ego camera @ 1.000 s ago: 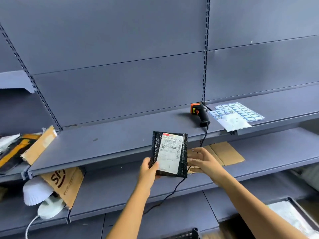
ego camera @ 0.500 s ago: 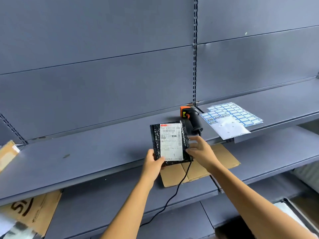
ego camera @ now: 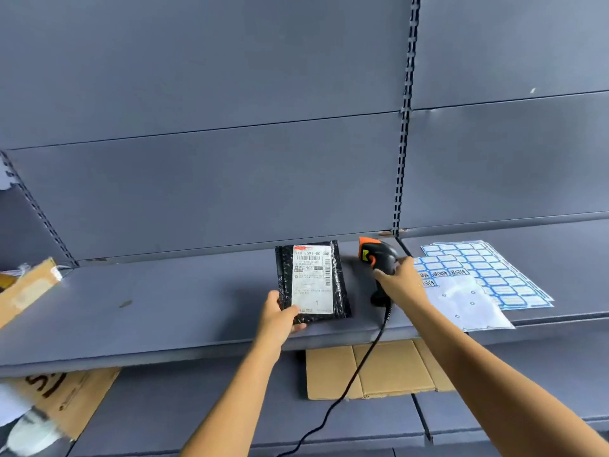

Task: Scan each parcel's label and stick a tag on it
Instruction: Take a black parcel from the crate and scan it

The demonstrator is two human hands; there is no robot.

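Our left hand (ego camera: 280,319) pinches the 7 o'clock corner of the black bubble-wrap parcel (ego camera: 311,280), lying by the front edge of the grey metal shelf (ego camera: 164,308), bare shelf at 9 o'clock. At 3 o'clock our right hand (ego camera: 400,283) curls its fingers round the black-and-orange scanner (ego camera: 379,255)
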